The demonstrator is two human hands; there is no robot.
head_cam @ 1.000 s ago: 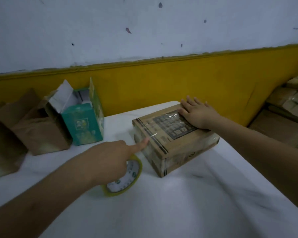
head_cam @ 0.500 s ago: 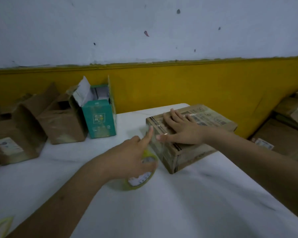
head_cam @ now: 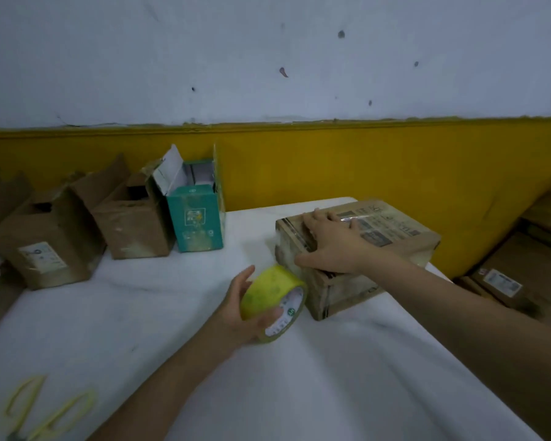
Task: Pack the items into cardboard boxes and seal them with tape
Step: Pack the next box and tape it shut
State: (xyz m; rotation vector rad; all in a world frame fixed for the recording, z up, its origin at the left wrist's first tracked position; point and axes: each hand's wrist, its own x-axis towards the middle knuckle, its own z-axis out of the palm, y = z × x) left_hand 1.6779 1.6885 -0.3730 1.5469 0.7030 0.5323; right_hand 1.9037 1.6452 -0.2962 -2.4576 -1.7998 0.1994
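Roll of yellow-green packing tape [head_cam: 272, 302], gripped by left hand [head_cam: 239, 310], sits just lower-left of brown cardboard box [head_cam: 342, 292]; right hand [head_cam: 331, 246], fingers straight, presses box top, centre-right

The taped box [head_cam: 395, 240] sits at the far right corner of the table [head_cam: 299, 393], and the right hand [head_cam: 334, 246] rests on its top at the left end. The tape roll [head_cam: 274, 297] is just before the box's near left side, held in the left hand [head_cam: 239, 313]. Along the far edge, well left of the taped box, stands a small open carton [head_cam: 198, 221]. An open cardboard box [head_cam: 131, 230] touches its left side, and a second open box [head_cam: 42, 249] stands further left. Scissors [head_cam: 45, 412] lie at the near left corner. Stacked boxes [head_cam: 522, 272] sit lower down, beyond the right edge.
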